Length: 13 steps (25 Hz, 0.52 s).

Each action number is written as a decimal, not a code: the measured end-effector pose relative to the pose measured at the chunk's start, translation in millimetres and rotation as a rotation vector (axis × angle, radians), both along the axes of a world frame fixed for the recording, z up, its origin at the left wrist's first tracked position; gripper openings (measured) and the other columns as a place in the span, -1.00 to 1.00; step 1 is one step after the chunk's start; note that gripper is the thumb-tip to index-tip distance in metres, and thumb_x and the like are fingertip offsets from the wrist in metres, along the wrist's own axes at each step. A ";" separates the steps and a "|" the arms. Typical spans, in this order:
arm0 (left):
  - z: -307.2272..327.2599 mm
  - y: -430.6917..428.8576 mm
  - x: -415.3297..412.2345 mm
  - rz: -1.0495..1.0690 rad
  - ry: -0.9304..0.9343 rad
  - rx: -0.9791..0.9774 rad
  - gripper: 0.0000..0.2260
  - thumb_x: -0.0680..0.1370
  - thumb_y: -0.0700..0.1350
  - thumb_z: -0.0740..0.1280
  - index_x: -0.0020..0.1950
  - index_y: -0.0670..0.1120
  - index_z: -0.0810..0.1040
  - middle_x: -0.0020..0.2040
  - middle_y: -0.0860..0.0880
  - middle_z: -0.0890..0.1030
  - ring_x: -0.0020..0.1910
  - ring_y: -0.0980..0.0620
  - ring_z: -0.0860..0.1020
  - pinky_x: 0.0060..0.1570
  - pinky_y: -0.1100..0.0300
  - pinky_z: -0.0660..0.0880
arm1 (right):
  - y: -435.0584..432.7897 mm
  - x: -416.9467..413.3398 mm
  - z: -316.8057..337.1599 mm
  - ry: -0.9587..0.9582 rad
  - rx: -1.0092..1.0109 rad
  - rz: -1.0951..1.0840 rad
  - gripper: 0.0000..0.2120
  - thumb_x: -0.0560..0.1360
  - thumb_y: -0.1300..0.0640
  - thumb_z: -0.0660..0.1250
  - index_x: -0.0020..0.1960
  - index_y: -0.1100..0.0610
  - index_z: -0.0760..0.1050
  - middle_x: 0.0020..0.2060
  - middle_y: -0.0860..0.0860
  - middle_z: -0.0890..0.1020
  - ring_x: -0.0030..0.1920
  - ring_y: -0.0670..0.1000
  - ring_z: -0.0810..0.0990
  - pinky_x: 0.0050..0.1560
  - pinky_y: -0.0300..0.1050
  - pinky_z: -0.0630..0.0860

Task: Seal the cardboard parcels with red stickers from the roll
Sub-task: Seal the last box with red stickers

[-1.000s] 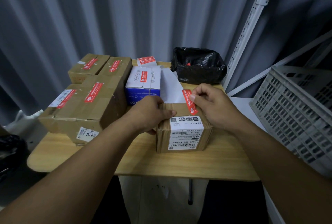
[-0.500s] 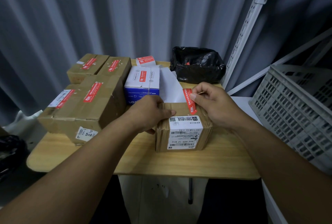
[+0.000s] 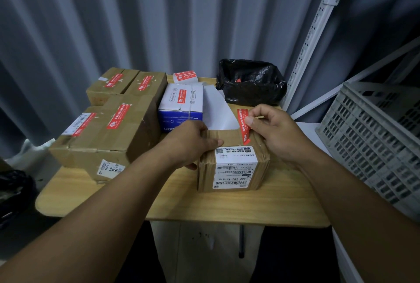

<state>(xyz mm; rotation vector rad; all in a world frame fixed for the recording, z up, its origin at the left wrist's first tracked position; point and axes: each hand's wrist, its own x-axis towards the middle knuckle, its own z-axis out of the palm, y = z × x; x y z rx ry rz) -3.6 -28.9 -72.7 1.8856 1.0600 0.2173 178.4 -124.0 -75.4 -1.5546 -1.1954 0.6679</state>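
Head view shows me the small parcel (image 3: pixel 234 169) standing on the wooden table (image 3: pixel 227 205), near its front edge. My right hand (image 3: pixel 279 135) pinches the red sticker (image 3: pixel 242 123) between thumb and forefinger. The sticker is a narrow strip, and its long axis runs from far to near across the parcel's top, a little tilted. Its near end touches the cardboard top, while its far end is lifted in the air beyond the parcel's back edge. My left hand (image 3: pixel 188 144) grips the parcel's left side, with fingers curled over the top edge.

In front of the parcel and on its right there is bare wood. On its left, large cartons (image 3: pixel 109 132) stand close, and each has a red strip on top. Behind the parcel lies a white backing strip (image 3: pixel 216 110), then a blue-and-white box (image 3: pixel 180 105), and further behind that the sticker roll (image 3: pixel 185 77).

The parcel is brown cardboard, taped, with a white printed label folded over its front top edge. The sticker looks glossy, with white print. The table has pale wood grain and a rounded corner. Behind the parcel on the right sits a crumpled black plastic bag (image 3: pixel 250 82), and far to the right a grey lattice crate (image 3: pixel 375 141).
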 end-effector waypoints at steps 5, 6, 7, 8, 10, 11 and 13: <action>1.7 -0.4 0.7 -0.017 0.017 0.009 -0.66 0.58 0.02 0.40 0.31 -0.05 0.48 0.05 -0.01 0.62 -0.01 -0.01 0.65 -0.23 0.07 0.69 | -0.1 -0.5 0.3 0.020 -0.005 -0.010 -0.86 0.62 0.21 0.30 -0.12 0.12 0.52 -0.37 -0.09 0.67 -0.34 -0.07 0.63 -0.27 -0.17 0.56; 2.1 -0.4 0.9 -0.020 0.019 0.008 -0.65 0.58 0.02 0.39 0.32 -0.05 0.48 0.05 -0.01 0.62 -0.01 -0.01 0.65 -0.25 0.08 0.69 | 0.3 -1.1 0.8 0.013 -0.005 -0.011 -0.86 0.62 0.21 0.30 -0.12 0.12 0.52 -0.38 -0.09 0.67 -0.35 -0.10 0.63 -0.29 -0.21 0.56; 2.1 -0.4 1.0 -0.022 0.019 0.006 -0.65 0.58 0.02 0.40 0.33 -0.05 0.48 0.04 -0.01 0.61 -0.02 0.00 0.64 -0.26 0.10 0.68 | 1.0 -0.8 0.8 0.011 -0.005 -0.014 -0.86 0.62 0.21 0.30 -0.12 0.12 0.52 -0.38 -0.09 0.66 -0.34 -0.07 0.63 -0.27 -0.18 0.56; 1.8 -0.2 0.8 -0.022 0.019 0.006 -0.64 0.58 0.02 0.40 0.33 -0.05 0.48 0.04 -0.01 0.61 -0.03 0.00 0.64 -0.28 0.11 0.67 | 1.6 -0.2 0.9 0.012 -0.006 -0.017 -0.86 0.62 0.20 0.30 -0.12 0.11 0.52 -0.39 -0.07 0.66 -0.32 0.00 0.62 -0.23 -0.12 0.56; 1.5 0.3 -0.2 -0.022 0.025 0.014 -0.63 0.58 0.02 0.40 0.34 -0.05 0.48 0.05 -0.01 0.61 -0.03 0.01 0.63 -0.29 0.11 0.67 | 2.4 1.2 0.5 0.019 -0.006 -0.018 -0.86 0.62 0.19 0.31 -0.13 0.11 0.53 -0.38 -0.05 0.66 -0.28 0.11 0.58 -0.18 -0.01 0.52; 1.3 0.6 -0.7 -0.025 0.030 0.024 -0.62 0.58 0.03 0.40 0.35 -0.05 0.48 0.06 -0.01 0.61 -0.02 0.00 0.63 -0.29 0.11 0.67 | 2.7 1.2 0.2 0.015 -0.009 -0.016 -0.86 0.62 0.19 0.31 -0.12 0.11 0.53 -0.38 -0.04 0.66 -0.29 0.11 0.58 -0.19 -0.01 0.52; 1.7 1.1 -1.5 -0.039 0.038 0.040 -0.61 0.58 0.04 0.40 0.36 -0.05 0.47 0.08 -0.02 0.61 -0.01 -0.01 0.63 -0.27 0.09 0.68 | 3.5 0.2 0.6 0.022 -0.008 -0.018 -0.86 0.62 0.21 0.30 -0.12 0.15 0.53 -0.36 -0.01 0.66 -0.30 0.07 0.60 -0.19 -0.03 0.57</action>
